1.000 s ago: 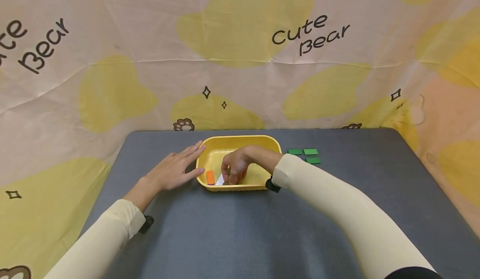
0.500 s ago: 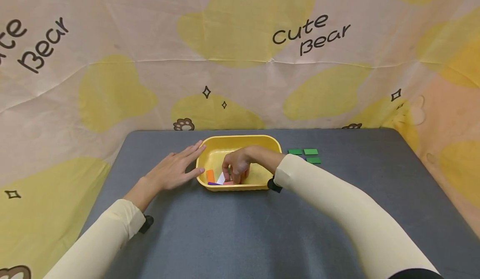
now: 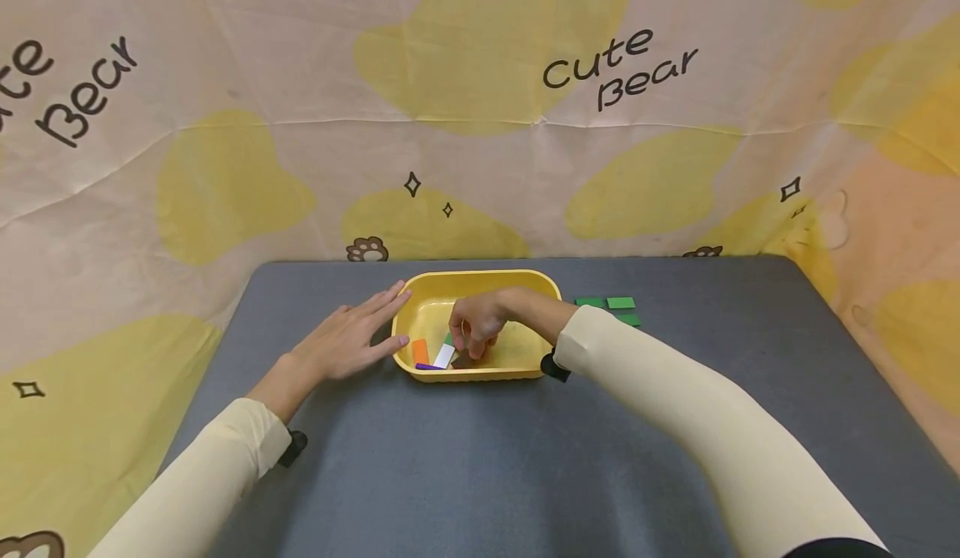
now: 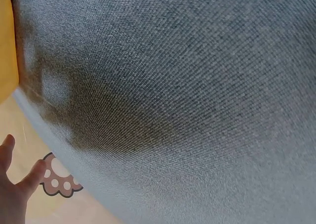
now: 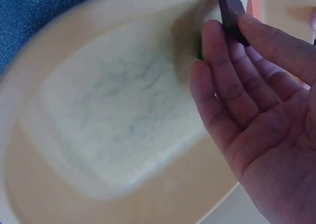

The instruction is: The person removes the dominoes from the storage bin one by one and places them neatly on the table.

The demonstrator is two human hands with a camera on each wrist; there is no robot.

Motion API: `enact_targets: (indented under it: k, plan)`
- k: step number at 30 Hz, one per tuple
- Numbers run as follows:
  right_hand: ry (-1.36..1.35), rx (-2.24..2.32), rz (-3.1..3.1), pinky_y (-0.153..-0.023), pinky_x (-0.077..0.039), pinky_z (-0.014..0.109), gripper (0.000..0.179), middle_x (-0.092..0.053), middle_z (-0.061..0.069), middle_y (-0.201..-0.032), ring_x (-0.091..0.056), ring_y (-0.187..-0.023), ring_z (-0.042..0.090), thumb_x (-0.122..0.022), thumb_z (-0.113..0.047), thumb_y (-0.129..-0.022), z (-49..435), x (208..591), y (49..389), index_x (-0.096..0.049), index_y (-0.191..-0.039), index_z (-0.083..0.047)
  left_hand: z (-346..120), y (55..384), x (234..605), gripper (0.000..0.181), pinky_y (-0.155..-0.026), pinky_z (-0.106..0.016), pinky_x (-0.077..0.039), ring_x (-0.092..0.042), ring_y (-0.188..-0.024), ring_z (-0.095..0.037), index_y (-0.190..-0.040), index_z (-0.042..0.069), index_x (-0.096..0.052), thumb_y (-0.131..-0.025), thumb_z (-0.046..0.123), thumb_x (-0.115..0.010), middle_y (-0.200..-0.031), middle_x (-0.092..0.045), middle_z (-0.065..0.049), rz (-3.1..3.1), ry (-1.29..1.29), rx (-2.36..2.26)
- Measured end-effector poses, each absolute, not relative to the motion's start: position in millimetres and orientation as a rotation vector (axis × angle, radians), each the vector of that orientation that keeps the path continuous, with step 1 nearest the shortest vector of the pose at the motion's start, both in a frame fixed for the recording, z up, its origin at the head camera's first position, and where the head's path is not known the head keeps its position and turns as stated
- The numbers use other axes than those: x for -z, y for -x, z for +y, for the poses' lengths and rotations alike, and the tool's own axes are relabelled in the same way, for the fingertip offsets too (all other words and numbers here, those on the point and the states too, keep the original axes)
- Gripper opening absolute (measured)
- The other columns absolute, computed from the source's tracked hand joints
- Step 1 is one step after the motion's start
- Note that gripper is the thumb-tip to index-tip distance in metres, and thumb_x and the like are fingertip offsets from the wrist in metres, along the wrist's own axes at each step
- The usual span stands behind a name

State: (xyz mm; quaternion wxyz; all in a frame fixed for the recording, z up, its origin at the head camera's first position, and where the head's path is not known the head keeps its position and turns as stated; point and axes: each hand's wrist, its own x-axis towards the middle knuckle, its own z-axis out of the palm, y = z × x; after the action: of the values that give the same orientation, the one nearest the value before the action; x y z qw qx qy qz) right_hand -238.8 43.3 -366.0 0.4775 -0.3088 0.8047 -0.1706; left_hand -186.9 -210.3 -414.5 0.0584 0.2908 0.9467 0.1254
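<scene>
Inside the yellow basin (image 3: 525, 351), my right hand (image 3: 478, 325) pinches a dark brown block (image 5: 233, 18) between thumb and fingers, low by the near wall. Left of those fingers lie a white block (image 3: 443, 356), a green block (image 3: 449, 339), an orange block (image 3: 420, 351) and a purple block (image 3: 429, 367). A pink block (image 5: 254, 8) shows just behind the brown one in the right wrist view. My left hand (image 3: 348, 340) has its fingers extended, fingertips at the basin's left rim, holding nothing. The left wrist view catches only part of that hand.
Several flat green blocks (image 3: 621, 302) lie on the grey table (image 3: 450, 466) right of the basin, partly behind my right forearm. A patterned cloth (image 3: 480, 166) hangs behind the table's far edge.
My right hand has shifted slightly right inside the basin. More of the white and green blocks shows, and a brown block now appears where pink showed at the fingertips. The left hand stays put.
</scene>
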Motion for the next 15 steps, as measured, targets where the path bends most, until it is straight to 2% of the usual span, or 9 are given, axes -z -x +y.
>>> enact_targets:
  k: [5,15]
  plan:
    - [0.807,0.425,2.003,-0.077,-0.054,0.035,0.015,-0.061,0.004,-0.085,-0.054,-0.072,0.01,-0.067,0.009,-0.087,46,359,242,-0.066,-0.101,0.005,-210,188,415,0.077,-0.103,-0.061,-0.035,-0.03,-0.147,-0.03,-0.16,0.018,-0.022,-0.099,0.06,-0.044,-0.166,-0.016,-0.003,2.867,-0.885,-0.378]
    - [0.818,0.464,2.047,-0.068,-0.05,0.03,0.014,-0.07,0.01,-0.079,-0.061,-0.069,0.016,-0.063,0.013,-0.085,63,343,247,-0.069,-0.095,0.005,-210,187,414,0.077,-0.104,-0.062,-0.035,-0.03,-0.147,-0.032,-0.16,0.018,-0.021,-0.099,0.059,-0.045,-0.166,-0.015,-0.004,2.86,-0.874,-0.357]
